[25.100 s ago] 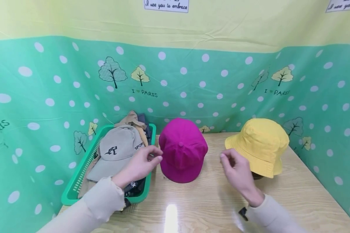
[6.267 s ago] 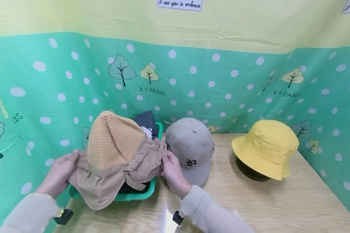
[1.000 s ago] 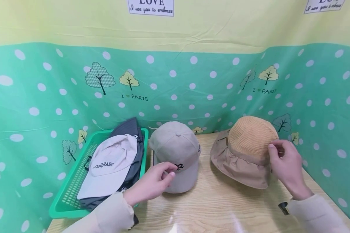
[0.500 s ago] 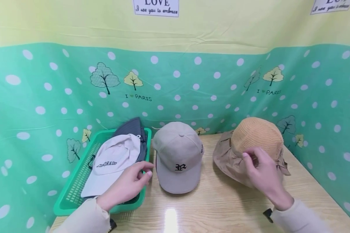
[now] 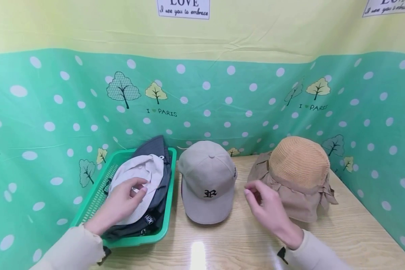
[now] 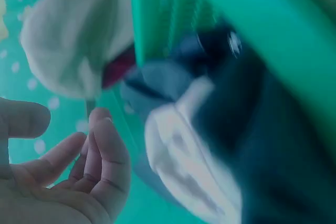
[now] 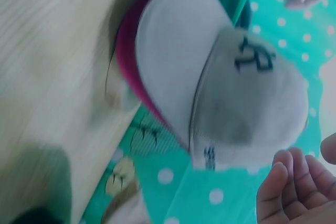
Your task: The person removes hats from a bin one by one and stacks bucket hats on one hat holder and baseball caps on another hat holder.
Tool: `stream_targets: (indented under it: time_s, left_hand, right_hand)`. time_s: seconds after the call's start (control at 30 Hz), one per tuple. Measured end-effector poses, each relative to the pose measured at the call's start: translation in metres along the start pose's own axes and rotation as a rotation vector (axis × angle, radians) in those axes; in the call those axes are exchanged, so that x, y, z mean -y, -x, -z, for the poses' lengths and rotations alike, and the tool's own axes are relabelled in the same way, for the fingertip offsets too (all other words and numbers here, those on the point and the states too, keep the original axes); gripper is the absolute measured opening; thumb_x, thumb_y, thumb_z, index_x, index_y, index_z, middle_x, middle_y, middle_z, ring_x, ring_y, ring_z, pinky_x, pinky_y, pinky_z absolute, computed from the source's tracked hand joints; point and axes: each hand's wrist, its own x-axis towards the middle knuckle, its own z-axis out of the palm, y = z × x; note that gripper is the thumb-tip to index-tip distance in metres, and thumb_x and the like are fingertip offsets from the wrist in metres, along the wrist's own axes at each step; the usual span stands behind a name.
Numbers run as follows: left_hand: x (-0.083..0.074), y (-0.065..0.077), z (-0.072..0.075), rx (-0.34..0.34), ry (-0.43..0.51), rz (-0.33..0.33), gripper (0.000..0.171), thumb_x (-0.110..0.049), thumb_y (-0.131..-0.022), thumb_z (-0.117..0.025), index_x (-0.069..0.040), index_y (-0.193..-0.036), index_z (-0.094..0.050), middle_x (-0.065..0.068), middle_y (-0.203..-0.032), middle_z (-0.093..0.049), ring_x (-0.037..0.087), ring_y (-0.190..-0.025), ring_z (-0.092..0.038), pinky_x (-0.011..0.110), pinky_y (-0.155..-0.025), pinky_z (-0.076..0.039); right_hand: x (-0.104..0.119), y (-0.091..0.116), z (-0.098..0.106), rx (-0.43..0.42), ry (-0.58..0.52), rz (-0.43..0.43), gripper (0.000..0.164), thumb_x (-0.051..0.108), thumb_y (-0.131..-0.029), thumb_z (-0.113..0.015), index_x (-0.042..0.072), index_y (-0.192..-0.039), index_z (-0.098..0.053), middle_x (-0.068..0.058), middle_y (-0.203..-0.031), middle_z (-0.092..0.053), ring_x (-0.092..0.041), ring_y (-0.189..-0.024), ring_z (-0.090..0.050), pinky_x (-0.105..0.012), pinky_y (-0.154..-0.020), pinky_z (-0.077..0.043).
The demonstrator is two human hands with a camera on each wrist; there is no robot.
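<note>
My left hand (image 5: pixel 121 200) hovers over a white cap (image 5: pixel 140 168) in the green basket (image 5: pixel 167 225), fingers loosely bent and holding nothing. Part of that cap is hidden behind the hand. At the middle stands a grey cap (image 5: pixel 207 176) with a black letter on its front; a magenta brim edge (image 7: pixel 127 51) shows beneath it in the right wrist view. My right hand (image 5: pixel 273 212) is in the air between the grey cap and a tan knit hat (image 5: pixel 298 161) with a brown cloth brim, its fingers relaxed and nothing between them. The hand overlaps part of that brim.
Dark hats (image 5: pixel 152 210) lie beneath the white cap, and a dark brim (image 5: pixel 155 146) sticks up at the basket's back. The wooden table (image 5: pixel 243 247) ends at a green dotted cloth (image 5: pixel 216 93) behind and at both sides.
The grey cap went from basket to middle, over the magenta cap; the tan hat now sits where the yellow one was. Lately my right hand left the tan hat; my left moved over the basket.
</note>
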Motion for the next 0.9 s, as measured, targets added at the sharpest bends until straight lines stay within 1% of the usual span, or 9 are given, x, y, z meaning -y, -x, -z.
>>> stream_targets:
  time_s: [0.13, 0.2, 0.27, 0.4, 0.53, 0.6, 0.7, 0.8, 0.9]
  left_hand:
    - [0.021, -0.011, 0.013, -0.028, -0.084, 0.021, 0.029, -0.017, -0.093, -0.057, 0.003, -0.114, -0.062, 0.01, -0.094, -0.066, 0.02, -0.076, -0.063, 0.035, -0.067, -0.05]
    - [0.03, -0.016, 0.018, -0.018, -0.109, 0.049, 0.032, -0.017, -0.093, -0.057, 0.006, -0.114, -0.06, 0.014, -0.096, -0.066, 0.026, -0.081, -0.065, 0.039, -0.069, -0.051]
    - [0.039, -0.021, 0.023, 0.003, -0.134, 0.08, 0.035, -0.018, -0.093, -0.056, 0.01, -0.115, -0.058, 0.02, -0.098, -0.065, 0.032, -0.085, -0.064, 0.043, -0.071, -0.052]
    - [0.053, -0.032, 0.029, 0.092, -0.188, 0.176, 0.046, -0.022, -0.094, -0.054, 0.016, -0.12, -0.051, 0.034, -0.108, -0.058, 0.045, -0.096, -0.058, 0.053, -0.077, -0.049]
    - [0.07, -0.039, 0.033, 0.202, -0.232, 0.285, 0.059, -0.029, -0.095, -0.05, 0.021, -0.127, -0.042, 0.042, -0.121, -0.047, 0.055, -0.108, -0.048, 0.06, -0.087, -0.044]
    - [0.078, -0.042, 0.036, 0.245, -0.24, 0.333, 0.062, -0.03, -0.096, -0.049, 0.024, -0.125, -0.039, 0.043, -0.119, -0.046, 0.055, -0.106, -0.049, 0.06, -0.086, -0.044]
    - [0.088, -0.044, 0.038, 0.286, -0.244, 0.384, 0.06, -0.03, -0.096, -0.048, 0.025, -0.119, -0.042, 0.039, -0.105, -0.053, 0.047, -0.092, -0.055, 0.054, -0.078, -0.048]
    - [0.092, -0.047, 0.037, 0.308, -0.235, 0.421, 0.057, -0.029, -0.096, -0.047, 0.025, -0.114, -0.043, 0.033, -0.097, -0.055, 0.038, -0.083, -0.056, 0.048, -0.071, -0.049]
    - [0.093, -0.049, 0.034, 0.322, -0.213, 0.468, 0.054, -0.027, -0.096, -0.045, 0.024, -0.113, -0.043, 0.029, -0.093, -0.054, 0.035, -0.08, -0.055, 0.043, -0.066, -0.049]
  right_hand:
    - [0.011, -0.001, -0.019, 0.029, -0.072, 0.011, 0.014, -0.001, -0.088, -0.063, 0.013, -0.092, -0.063, 0.014, -0.072, -0.053, -0.002, -0.059, -0.049, -0.019, -0.05, -0.044]
    - [0.016, -0.002, -0.029, 0.056, -0.117, 0.009, 0.013, 0.0, -0.089, -0.062, 0.013, -0.091, -0.063, 0.015, -0.07, -0.052, -0.001, -0.057, -0.048, -0.019, -0.049, -0.044]
    - [0.021, -0.002, -0.039, 0.084, -0.16, 0.015, 0.011, 0.001, -0.089, -0.061, 0.011, -0.09, -0.064, 0.015, -0.069, -0.051, -0.001, -0.056, -0.048, -0.019, -0.048, -0.044]
    - [0.03, -0.003, -0.057, 0.132, -0.213, 0.022, 0.009, 0.004, -0.091, -0.06, 0.011, -0.088, -0.064, 0.013, -0.067, -0.052, 0.0, -0.056, -0.048, -0.019, -0.048, -0.044]
    - [0.04, -0.005, -0.072, 0.234, -0.269, -0.069, 0.011, 0.012, -0.095, -0.057, 0.015, -0.088, -0.066, 0.009, -0.068, -0.058, -0.002, -0.058, -0.053, -0.021, -0.051, -0.048]
    - [0.044, -0.006, -0.079, 0.312, -0.311, -0.128, 0.015, 0.018, -0.098, -0.054, 0.016, -0.088, -0.066, 0.005, -0.069, -0.062, -0.003, -0.058, -0.056, -0.023, -0.052, -0.049]
    - [0.05, -0.008, -0.09, 0.404, -0.358, -0.175, 0.022, 0.025, -0.1, -0.051, 0.014, -0.087, -0.066, 0.002, -0.069, -0.064, -0.004, -0.057, -0.058, -0.024, -0.054, -0.051]
    - [0.055, -0.01, -0.1, 0.459, -0.376, -0.203, 0.026, 0.027, -0.1, -0.05, 0.014, -0.082, -0.064, 0.005, -0.065, -0.062, -0.004, -0.053, -0.057, -0.023, -0.053, -0.05]
    - [0.059, -0.012, -0.11, 0.506, -0.385, -0.229, 0.026, 0.027, -0.099, -0.051, 0.015, -0.08, -0.063, 0.007, -0.062, -0.061, -0.004, -0.05, -0.057, -0.022, -0.051, -0.05]
